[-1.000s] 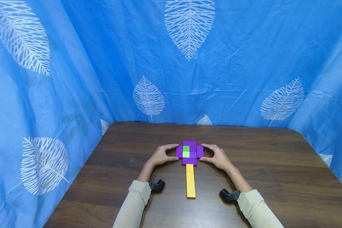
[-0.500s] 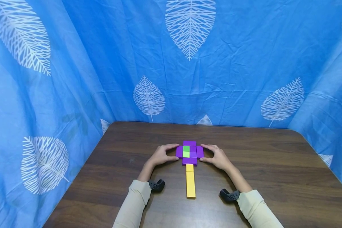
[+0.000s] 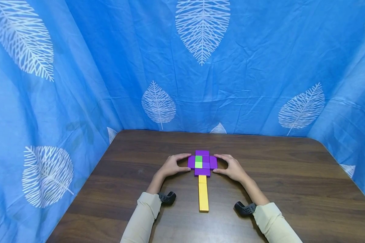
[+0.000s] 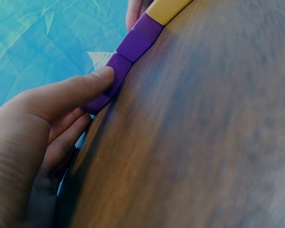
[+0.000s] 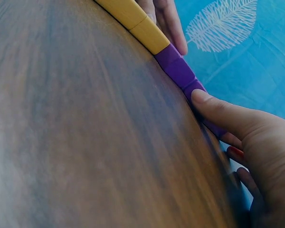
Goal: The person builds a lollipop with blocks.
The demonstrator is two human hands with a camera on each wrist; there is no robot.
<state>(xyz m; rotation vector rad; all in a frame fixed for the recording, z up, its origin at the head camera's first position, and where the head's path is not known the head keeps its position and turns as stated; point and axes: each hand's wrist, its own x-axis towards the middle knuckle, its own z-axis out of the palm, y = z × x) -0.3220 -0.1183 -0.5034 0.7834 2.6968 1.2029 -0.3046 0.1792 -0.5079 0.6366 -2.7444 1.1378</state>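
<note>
A flat cluster of purple blocks [image 3: 205, 165] with two green blocks [image 3: 198, 161] in its middle lies on the dark wooden table [image 3: 292, 175]. A yellow bar [image 3: 203, 193] runs from the cluster toward me. My left hand [image 3: 184, 162] curls round the cluster's left side, finger at the back and thumb at the front. My right hand [image 3: 220, 163] does the same on the right side. In the left wrist view my thumb [image 4: 85, 88] presses a purple block [image 4: 115, 71]. In the right wrist view my thumb [image 5: 218, 109] presses the purple edge [image 5: 175, 64].
Blue curtains with white leaf prints [image 3: 261, 67] close off the table at the back and on both sides. Black wrist mounts [image 3: 167, 197] [image 3: 244, 208] sit at my cream sleeves. Bare tabletop lies left and right of the blocks.
</note>
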